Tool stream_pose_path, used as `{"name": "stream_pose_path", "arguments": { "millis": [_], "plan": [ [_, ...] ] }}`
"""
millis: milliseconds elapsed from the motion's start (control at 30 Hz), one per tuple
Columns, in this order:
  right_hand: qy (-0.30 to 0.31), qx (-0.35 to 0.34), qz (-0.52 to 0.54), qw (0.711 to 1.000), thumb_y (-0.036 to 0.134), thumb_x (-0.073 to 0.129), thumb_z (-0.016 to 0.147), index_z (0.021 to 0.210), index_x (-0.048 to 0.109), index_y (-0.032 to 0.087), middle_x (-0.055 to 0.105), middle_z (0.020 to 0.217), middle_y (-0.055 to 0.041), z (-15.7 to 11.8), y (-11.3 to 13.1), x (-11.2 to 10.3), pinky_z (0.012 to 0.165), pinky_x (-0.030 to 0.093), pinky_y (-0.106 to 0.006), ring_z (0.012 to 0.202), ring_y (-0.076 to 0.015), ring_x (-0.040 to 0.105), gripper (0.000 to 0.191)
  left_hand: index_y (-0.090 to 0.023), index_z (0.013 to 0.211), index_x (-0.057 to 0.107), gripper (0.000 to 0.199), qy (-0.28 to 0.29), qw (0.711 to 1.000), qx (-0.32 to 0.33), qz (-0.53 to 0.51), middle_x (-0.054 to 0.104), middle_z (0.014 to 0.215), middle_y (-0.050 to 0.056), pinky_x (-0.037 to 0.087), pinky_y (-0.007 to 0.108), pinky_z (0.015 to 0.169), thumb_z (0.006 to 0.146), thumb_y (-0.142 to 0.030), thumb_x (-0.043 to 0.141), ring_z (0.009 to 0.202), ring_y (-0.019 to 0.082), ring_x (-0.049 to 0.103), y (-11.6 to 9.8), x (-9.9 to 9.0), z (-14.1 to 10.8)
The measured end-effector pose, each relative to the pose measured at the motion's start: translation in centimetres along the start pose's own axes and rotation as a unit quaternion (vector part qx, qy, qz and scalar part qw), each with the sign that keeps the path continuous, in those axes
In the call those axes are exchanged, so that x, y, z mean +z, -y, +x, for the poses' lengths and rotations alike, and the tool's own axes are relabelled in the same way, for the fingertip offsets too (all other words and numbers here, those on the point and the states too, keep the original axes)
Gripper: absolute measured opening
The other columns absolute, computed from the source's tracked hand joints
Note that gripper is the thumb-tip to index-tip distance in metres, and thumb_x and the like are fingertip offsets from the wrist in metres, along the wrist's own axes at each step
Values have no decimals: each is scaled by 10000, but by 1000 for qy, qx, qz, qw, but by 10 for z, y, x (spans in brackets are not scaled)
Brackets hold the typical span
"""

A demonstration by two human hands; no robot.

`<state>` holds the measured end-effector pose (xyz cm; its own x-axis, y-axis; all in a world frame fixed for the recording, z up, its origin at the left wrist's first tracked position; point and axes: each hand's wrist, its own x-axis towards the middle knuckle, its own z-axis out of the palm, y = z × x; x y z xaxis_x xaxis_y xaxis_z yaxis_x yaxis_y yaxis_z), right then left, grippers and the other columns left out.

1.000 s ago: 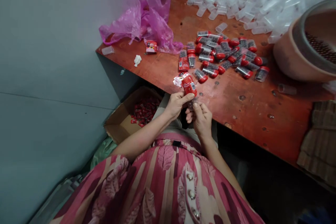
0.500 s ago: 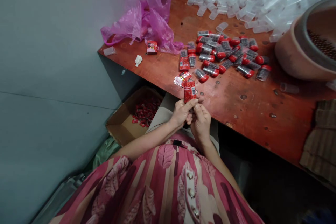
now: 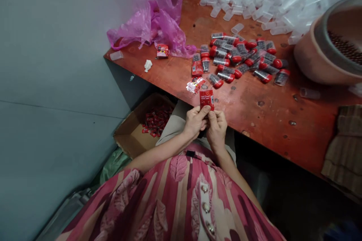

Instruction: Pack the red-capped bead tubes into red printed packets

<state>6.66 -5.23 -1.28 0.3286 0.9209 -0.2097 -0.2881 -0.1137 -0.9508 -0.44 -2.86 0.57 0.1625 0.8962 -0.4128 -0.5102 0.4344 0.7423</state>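
Both hands pinch the lower edge of a small red printed packet [image 3: 206, 98] at the front edge of the table. My left hand [image 3: 195, 121] has its thumb on the packet's face, fingers curled behind. Close beside it, my right hand [image 3: 217, 126] grips the bottom right corner between thumb and fingers. Just beyond the packet lie a few flat printed wrappers [image 3: 195, 84]. Behind those, a clear tube [image 3: 196, 58] sticks out of another red wrapper [image 3: 197, 68]. A heap of clear tubes with red caps and dark beads [image 3: 237, 54] spreads to the right.
A pink plastic bag [image 3: 152, 26] slumps at the back left, near a red packet stack [image 3: 162, 51] and crumpled white tissue [image 3: 148, 65]. Many empty clear tubes [image 3: 254, 0] lie behind. A bowl of brown beads [image 3: 313, 52] stands right. Below is a cardboard box [image 3: 127, 135] of red pieces.
The red packet has turned more upright and its printed face shows flatter and wider. My right hand has come up against its lower corner. The view has shifted slightly.
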Motion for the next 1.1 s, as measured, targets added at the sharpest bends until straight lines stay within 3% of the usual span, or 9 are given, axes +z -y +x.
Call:
{"name": "stream_pose_path", "arguments": {
  "millis": [267,467,600,700,800,867,933,1000,1100],
  "plan": [
    [132,83,100,983,517,647,730,831,507,206,663,673,27,9,4,-7,421,513,-174,518,-99,642,356,-123,655,521,391,15,995,-52,-82,380,522,-76,253,152,360,593,-412,776,390,3,292,-11,-13,-1],
    [152,108,97,978,437,716,690,754,487,200,617,537,69,13,-4,14,412,528,-189,430,-98,613,336,-104,643,537,352,1,995,-20,-96,358,505,-84,266,132,395,591,-338,794,410,-7,285,-15,-26,-2],
    [195,143,84,967,422,721,681,815,494,194,665,604,43,14,-7,31,433,538,-197,467,-104,633,349,-107,757,588,327,-65,991,5,-118,524,590,-18,373,158,433,655,-372,749,461,41,460,-22,-56,-4],
    [197,134,54,970,426,704,697,890,504,189,691,663,23,15,-4,30,451,536,-195,506,-108,649,365,-129,876,589,399,-175,976,0,-127,654,922,118,523,271,669,711,-484,672,769,165,650,-26,-91,-10],
    [181,114,9,977,433,668,734,862,519,185,684,659,23,21,0,22,422,502,-171,488,-95,631,317,-127,981,588,465,-229,973,-30,6,639,1070,174,537,376,766,726,-513,641,832,224,670,-29,-113,-11],
    [179,105,-22,978,431,645,757,830,534,180,680,665,19,25,2,19,413,485,-162,481,-84,618,284,-143,1070,598,469,-200,962,62,176,644,1100,156,523,404,825,763,-498,604,882,230,666,-33,-111,-1],
    [179,98,-45,978,430,630,771,813,546,179,681,679,13,27,4,19,421,482,-162,487,-79,613,268,-175,1124,610,436,-128,893,212,376,631,1167,117,451,399,963,806,-469,560,1057,230,608,-39,-97,19],
    [182,94,-63,977,437,626,772,805,551,183,685,690,9,28,5,20,434,486,-169,496,-80,612,267,-189,1189,585,443,-66,780,314,537,575,1270,104,324,414,1079,830,-444,536,1233,240,481,-47,-79,47],
    [188,89,-90,974,455,622,769,786,557,184,684,690,2,27,8,19,445,489,-181,497,-85,610,280,-185,1282,512,486,-39,644,321,693,458,1391,104,180,493,1127,863,-428,483,1360,277,294,-54,-58,87]
  ]
}}
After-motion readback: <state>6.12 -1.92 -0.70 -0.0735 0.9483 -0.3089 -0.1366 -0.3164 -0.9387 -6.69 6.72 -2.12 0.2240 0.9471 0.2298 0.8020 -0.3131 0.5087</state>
